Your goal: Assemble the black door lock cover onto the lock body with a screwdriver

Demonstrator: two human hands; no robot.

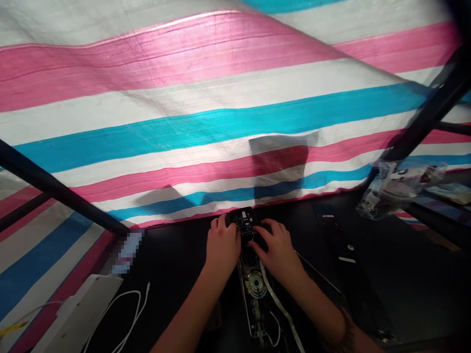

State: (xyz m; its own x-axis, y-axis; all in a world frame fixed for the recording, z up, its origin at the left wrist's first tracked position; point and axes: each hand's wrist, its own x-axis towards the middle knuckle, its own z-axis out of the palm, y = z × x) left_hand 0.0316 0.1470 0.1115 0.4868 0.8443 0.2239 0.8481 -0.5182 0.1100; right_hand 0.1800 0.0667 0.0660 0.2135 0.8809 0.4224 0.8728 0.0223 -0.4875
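Observation:
A long, narrow opened electronic device lies lengthwise on the dark table, its inside facing up. At its far end sits a black circuit board module (246, 223) with small pale parts on it. My left hand (223, 245) grips the module's left side, thumb on the near face and fingers curled around the edge. From the right, my right hand (276, 245) holds its lower right edge between thumb and fingers. Nearer to me, a round metal speaker-like part (255, 283) shows in the device's body. A flat pale ribbon cable (281, 304) runs down beside it.
A white power strip (79, 314) and a white cable (139, 306) lie at left. Long dark panel (344, 255) rests at right, with a clear plastic bag of parts (392, 189) behind. Black frame legs (69, 196) and a striped sheet (206, 122) border the table (180, 260).

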